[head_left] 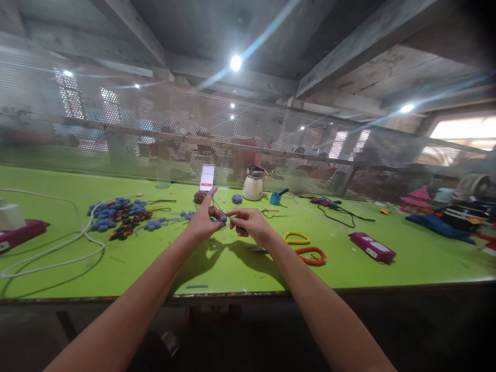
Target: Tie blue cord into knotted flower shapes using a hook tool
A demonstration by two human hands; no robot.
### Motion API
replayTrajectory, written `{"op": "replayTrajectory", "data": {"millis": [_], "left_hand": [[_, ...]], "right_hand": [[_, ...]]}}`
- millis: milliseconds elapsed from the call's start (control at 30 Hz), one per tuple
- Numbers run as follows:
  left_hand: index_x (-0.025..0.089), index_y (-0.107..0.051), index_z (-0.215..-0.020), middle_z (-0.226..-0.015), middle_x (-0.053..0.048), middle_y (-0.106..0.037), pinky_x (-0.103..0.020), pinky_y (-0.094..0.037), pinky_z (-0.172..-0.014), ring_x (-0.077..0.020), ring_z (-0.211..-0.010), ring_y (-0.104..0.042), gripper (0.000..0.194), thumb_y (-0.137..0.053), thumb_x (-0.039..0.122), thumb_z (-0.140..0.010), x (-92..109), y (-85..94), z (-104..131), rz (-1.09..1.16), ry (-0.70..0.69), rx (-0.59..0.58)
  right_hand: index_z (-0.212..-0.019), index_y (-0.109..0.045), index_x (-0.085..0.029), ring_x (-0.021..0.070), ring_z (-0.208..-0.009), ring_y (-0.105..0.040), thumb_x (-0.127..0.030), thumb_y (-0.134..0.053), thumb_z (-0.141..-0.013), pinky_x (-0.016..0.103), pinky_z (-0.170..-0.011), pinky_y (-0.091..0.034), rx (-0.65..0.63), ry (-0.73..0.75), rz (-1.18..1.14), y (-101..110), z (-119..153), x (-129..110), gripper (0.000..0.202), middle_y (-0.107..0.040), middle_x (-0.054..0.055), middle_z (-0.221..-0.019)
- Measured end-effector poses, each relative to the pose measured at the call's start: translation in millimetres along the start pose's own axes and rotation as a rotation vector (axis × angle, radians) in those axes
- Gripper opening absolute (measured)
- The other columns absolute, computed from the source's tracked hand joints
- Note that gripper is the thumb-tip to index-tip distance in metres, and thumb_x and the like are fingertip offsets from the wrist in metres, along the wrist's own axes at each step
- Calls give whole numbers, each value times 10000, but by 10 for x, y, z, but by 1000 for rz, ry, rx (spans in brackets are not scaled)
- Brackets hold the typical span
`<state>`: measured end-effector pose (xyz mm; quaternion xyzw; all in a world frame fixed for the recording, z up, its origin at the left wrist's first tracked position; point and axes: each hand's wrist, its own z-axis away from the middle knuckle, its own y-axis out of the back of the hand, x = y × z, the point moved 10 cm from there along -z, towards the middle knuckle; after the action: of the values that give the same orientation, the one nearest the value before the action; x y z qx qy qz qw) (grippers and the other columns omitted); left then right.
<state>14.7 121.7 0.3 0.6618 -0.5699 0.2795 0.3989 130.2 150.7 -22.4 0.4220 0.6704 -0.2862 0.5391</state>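
My left hand (204,221) pinches a small piece of blue yarn work (222,219) between thumb and fingers, its index finger raised with a strand of yarn running off it. Closed at the piece's right side is my right hand (250,223); what its fingertips hold is too small to make out, perhaps a thin hook. Behind my hands sit a blue yarn ball (236,199) and a dark multicoloured yarn ball (200,197). To the left lie blue knitted pieces (104,213) in a pile with orange-and-black knitted pieces (129,223).
Scissors with a yellow and an orange handle (315,256) lie beside my right forearm. A lit phone (207,177), a cream jug (252,184) and a teal pot (275,198) stand at the back. A white cable (83,231) curls left; a magenta box (372,248) lies right.
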Motion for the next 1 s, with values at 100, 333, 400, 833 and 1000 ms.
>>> {"op": "replayTrajectory", "data": {"millis": [100, 333, 400, 833, 1000], "left_hand": [[199, -120, -1493, -709, 20, -605, -276, -459, -674, -148, -672, -596, 952, -644, 104, -704, 86, 1, 11, -140, -89, 27], [291, -266, -1463, -847, -6, -601, -293, -442, -744, -136, -723, -553, 759, -510, 46, -788, 308, -101, 157, -389, -285, 140], [297, -267, -1462, -867, -9, -611, -290, -454, -740, -133, -718, -573, 768, -552, 76, -785, 269, -75, 147, -277, -237, 172], [87, -350, -1379, -659, 12, -687, -230, -467, -638, -118, -607, -626, 941, -822, 138, -566, -175, 6, 59, 561, 205, 201], [78, -326, -1373, -644, 1, -703, -233, -485, -675, -127, -626, -651, 924, -792, 51, -576, -159, -4, 74, 706, 245, 192]], "right_hand": [[-910, -714, -126, 54, -367, -452, -278, -735, -626, 177, -347, -250, 38, -17, -51, 19, -7, 23, 323, -614, -18, -553], [-861, -683, -123, 56, -383, -457, -308, -787, -566, 180, -356, -277, 105, -30, -243, 37, -39, 112, 364, -629, -7, -570], [-864, -674, -125, 51, -393, -454, -325, -794, -565, 176, -360, -277, 117, -19, -283, 41, -43, 115, 379, -627, -7, -582], [-888, -700, -138, 47, -359, -440, -350, -775, -609, 176, -327, -276, 118, 139, -201, 6, 13, -98, 358, -628, -15, -569], [-905, -708, -127, 41, -333, -409, -355, -742, -649, 182, -320, -256, 96, 185, -104, 21, 13, -173, 344, -605, -17, -553]]}}
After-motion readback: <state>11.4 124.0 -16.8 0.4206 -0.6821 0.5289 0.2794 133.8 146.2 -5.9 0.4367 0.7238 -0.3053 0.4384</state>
